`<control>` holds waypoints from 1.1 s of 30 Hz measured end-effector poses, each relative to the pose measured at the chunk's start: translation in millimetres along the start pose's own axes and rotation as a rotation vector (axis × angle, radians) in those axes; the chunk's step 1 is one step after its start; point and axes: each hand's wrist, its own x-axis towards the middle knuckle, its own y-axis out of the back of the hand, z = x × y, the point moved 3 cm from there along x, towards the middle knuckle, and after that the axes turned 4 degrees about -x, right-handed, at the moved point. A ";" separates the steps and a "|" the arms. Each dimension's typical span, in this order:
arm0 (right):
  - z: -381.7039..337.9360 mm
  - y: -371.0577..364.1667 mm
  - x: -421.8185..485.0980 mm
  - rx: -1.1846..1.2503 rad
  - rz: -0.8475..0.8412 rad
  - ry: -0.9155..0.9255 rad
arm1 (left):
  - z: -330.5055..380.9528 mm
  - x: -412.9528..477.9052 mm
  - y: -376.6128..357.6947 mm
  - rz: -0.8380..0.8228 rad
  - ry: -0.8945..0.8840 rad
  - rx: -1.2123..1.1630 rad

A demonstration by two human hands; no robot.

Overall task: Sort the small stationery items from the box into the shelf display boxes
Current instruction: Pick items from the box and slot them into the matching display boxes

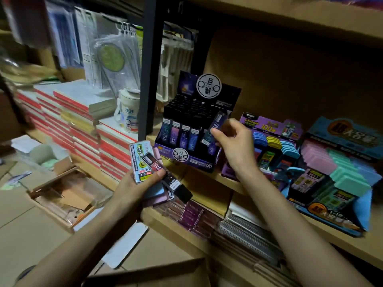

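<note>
My left hand (135, 184) grips a stack of small flat lead cases (143, 160), with a dark slim case (165, 175) lying across the top. My right hand (234, 146) pinches a slim dark purple case (216, 123) at the right end of the front row of a purple-and-black display box (186, 156) on the wooden shelf (232, 183). That box holds rows of similar dark cases. To its right stand a purple display box (267, 125) with blue and yellow cases and a blue display box (339, 131) with pink and teal cases.
A black shelf post (148, 65) rises left of the display box. Stacks of red-edged notebooks (83, 125) and a white mug (128, 112) fill the left shelf. An open cardboard box edge (149, 272) lies at the bottom, another open box (68, 195) on the floor. Notebooks fill the lower shelf.
</note>
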 end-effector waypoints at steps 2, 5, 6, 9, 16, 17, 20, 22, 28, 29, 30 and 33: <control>5.6 -6.3 4.9 -0.058 -0.008 0.007 | 2.6 2.1 4.8 0.006 -0.014 -0.015; 10.1 -8.9 5.8 -0.061 -0.018 0.013 | 3.8 5.1 8.5 0.002 -0.011 -0.033; 8.3 -8.1 5.5 -0.016 -0.022 0.020 | 3.6 6.1 9.2 0.003 -0.008 -0.027; -0.9 -7.9 2.4 0.195 -0.167 -0.019 | 2.6 8.3 9.3 -0.004 -0.001 -0.026; -3.5 13.5 7.2 -0.357 -0.440 0.103 | 2.1 9.3 6.6 0.004 -0.010 -0.039; -4.3 17.6 10.9 -0.422 -0.469 0.082 | 2.9 8.6 5.6 0.005 -0.012 -0.046; -13.4 25.7 21.5 -0.598 -0.563 0.091 | 5.5 5.4 3.9 0.002 -0.027 -0.075; -21.7 29.1 28.7 -0.719 -0.582 0.163 | 6.3 3.5 3.5 -0.003 -0.030 -0.079; -21.2 16.3 42.0 -0.772 -0.492 0.228 | 8.6 1.5 5.0 0.002 -0.042 -0.068; -19.3 11.9 43.1 -0.765 -0.480 0.235 | 9.0 1.5 4.8 0.003 -0.046 -0.068; -17.6 7.6 44.2 -0.759 -0.474 0.240 | 9.5 1.5 4.6 0.002 -0.049 -0.068; -15.1 -0.9 48.4 -0.762 -0.486 0.244 | 10.3 1.4 4.5 0.002 -0.052 -0.060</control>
